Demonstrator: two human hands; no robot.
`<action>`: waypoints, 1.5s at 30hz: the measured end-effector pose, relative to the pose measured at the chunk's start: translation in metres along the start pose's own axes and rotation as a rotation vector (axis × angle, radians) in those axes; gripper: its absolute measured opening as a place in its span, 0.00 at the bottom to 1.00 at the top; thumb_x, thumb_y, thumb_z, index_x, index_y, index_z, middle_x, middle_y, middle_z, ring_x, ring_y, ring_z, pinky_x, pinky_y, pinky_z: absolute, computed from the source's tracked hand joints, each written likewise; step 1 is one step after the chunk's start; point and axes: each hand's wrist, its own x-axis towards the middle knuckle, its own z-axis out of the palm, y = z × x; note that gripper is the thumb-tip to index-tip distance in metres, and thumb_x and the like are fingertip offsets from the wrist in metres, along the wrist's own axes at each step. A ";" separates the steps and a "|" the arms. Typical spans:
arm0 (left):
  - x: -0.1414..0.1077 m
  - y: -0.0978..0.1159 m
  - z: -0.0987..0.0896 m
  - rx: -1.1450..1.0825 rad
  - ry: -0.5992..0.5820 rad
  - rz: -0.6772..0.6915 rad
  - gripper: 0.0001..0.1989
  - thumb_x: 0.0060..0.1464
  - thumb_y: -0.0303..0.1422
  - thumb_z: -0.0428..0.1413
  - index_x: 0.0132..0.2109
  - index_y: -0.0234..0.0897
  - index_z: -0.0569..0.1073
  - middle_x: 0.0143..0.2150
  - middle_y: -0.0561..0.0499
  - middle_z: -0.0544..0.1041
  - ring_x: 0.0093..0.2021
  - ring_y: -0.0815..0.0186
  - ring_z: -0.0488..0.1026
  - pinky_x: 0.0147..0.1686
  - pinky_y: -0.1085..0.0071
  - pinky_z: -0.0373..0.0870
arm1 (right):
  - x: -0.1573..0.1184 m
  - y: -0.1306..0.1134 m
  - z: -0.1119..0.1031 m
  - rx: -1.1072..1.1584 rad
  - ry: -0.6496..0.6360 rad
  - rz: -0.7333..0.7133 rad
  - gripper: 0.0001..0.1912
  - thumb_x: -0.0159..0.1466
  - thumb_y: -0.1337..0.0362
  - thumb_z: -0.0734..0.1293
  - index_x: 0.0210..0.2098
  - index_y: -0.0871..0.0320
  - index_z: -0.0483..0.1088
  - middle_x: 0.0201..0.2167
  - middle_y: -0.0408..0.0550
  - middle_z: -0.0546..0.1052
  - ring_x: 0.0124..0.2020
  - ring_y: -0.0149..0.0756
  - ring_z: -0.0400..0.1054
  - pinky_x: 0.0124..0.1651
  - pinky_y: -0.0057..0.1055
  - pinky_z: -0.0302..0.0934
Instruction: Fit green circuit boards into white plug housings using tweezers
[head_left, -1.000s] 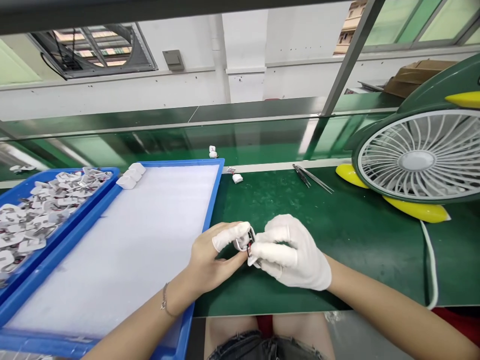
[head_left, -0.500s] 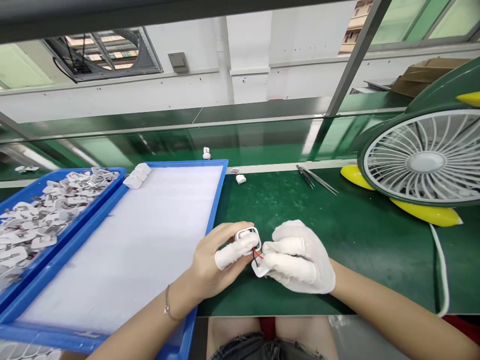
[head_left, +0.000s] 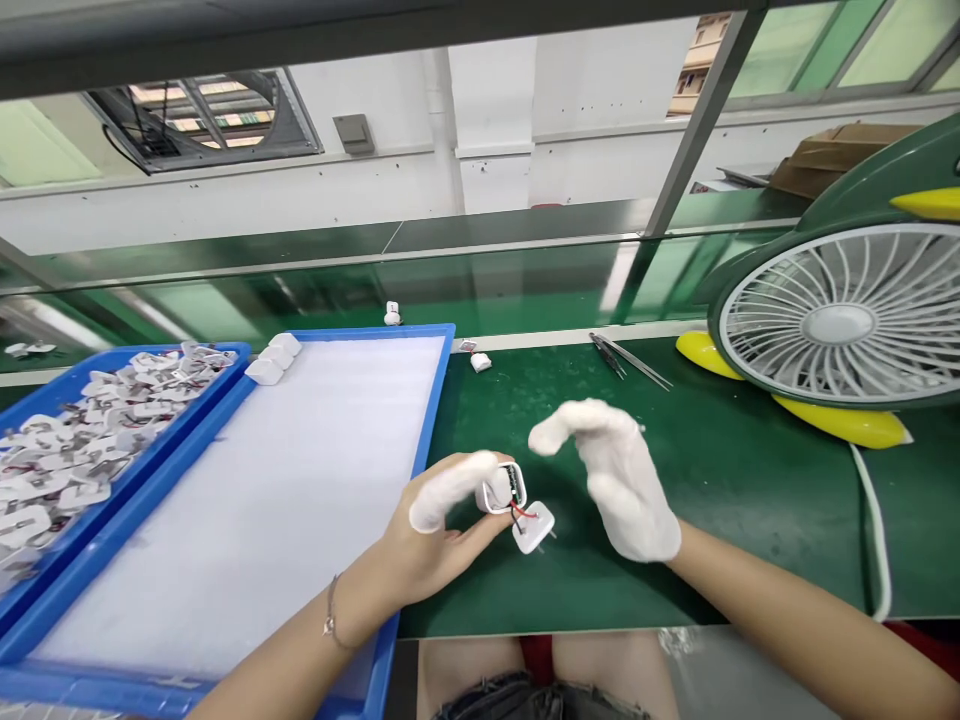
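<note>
Tweezers (head_left: 628, 360) lie between tray (head_left: 431, 420) and fan (head_left: 840, 320).

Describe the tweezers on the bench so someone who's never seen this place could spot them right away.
Start at the big green fan on the right of the green bench. Just left of its yellow foot lie the tweezers, thin, dark and metal, unlike the white plastic pieces nearby.

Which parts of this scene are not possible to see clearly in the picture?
Head view only:
- Inside of the white shell: covered by the left hand.
- Right hand: blurred, finger pose unclear.
- Parts in the left tray: too small, and cut by the left edge.
- Fan: cut by the right edge.
- Tweezers: tips too small.
</note>
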 end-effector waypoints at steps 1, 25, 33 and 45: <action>0.000 -0.003 0.001 -0.020 -0.005 -0.012 0.24 0.54 0.26 0.57 0.57 0.40 0.63 0.42 0.46 0.77 0.37 0.67 0.76 0.37 0.71 0.76 | 0.004 0.008 -0.007 -0.091 0.049 0.035 0.16 0.66 0.61 0.57 0.52 0.56 0.61 0.40 0.49 0.71 0.43 0.39 0.67 0.48 0.44 0.62; -0.003 -0.015 0.008 0.055 0.022 0.082 0.19 0.53 0.29 0.59 0.53 0.38 0.69 0.41 0.47 0.78 0.38 0.67 0.76 0.40 0.70 0.75 | 0.026 0.091 -0.082 -1.400 -0.306 0.645 0.19 0.68 0.59 0.53 0.47 0.54 0.73 0.40 0.54 0.73 0.42 0.44 0.67 0.40 0.34 0.57; -0.004 -0.008 0.017 -0.165 -0.048 -0.246 0.24 0.52 0.31 0.59 0.56 0.40 0.64 0.43 0.49 0.77 0.41 0.65 0.75 0.42 0.67 0.76 | 0.025 0.082 -0.066 -1.272 -0.375 0.597 0.13 0.61 0.59 0.64 0.41 0.55 0.76 0.40 0.54 0.72 0.40 0.45 0.66 0.37 0.34 0.57; 0.001 0.002 0.015 -0.253 0.124 -0.320 0.37 0.50 0.27 0.60 0.63 0.40 0.53 0.42 0.48 0.78 0.39 0.65 0.77 0.43 0.65 0.77 | 0.016 -0.014 -0.027 0.390 0.135 0.396 0.09 0.61 0.62 0.65 0.36 0.55 0.58 0.19 0.38 0.71 0.16 0.31 0.65 0.16 0.24 0.57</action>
